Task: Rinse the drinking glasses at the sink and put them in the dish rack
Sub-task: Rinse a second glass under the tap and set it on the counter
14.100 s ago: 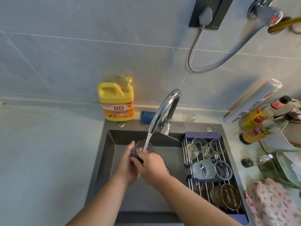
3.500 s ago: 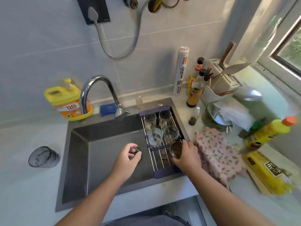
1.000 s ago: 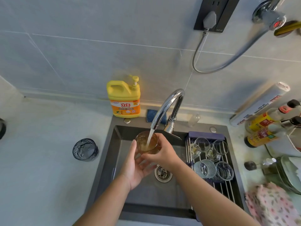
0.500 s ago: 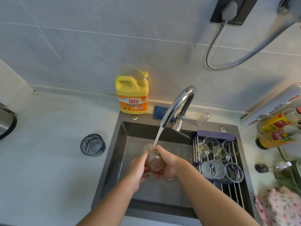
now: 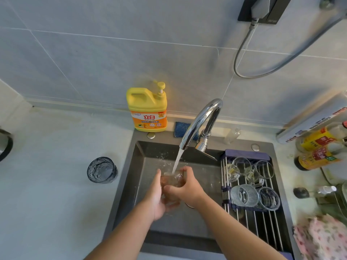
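An amber drinking glass is under the running water of the chrome faucet, above the dark sink. My right hand grips the glass from the right side. My left hand cups it from the left and below; its fingers are partly hidden. A dark blue textured glass stands on the counter left of the sink. The dish rack spans the sink's right side and holds several clear glasses at its far end.
A yellow detergent jug and a blue sponge sit behind the sink. Sauce bottles and a small dark-capped bottle stand on the right counter, with a floral cloth at the near right.
The amber glass has come down lower under the stream and water now splashes around it. Both hands stay on it. The view has shifted slightly left.
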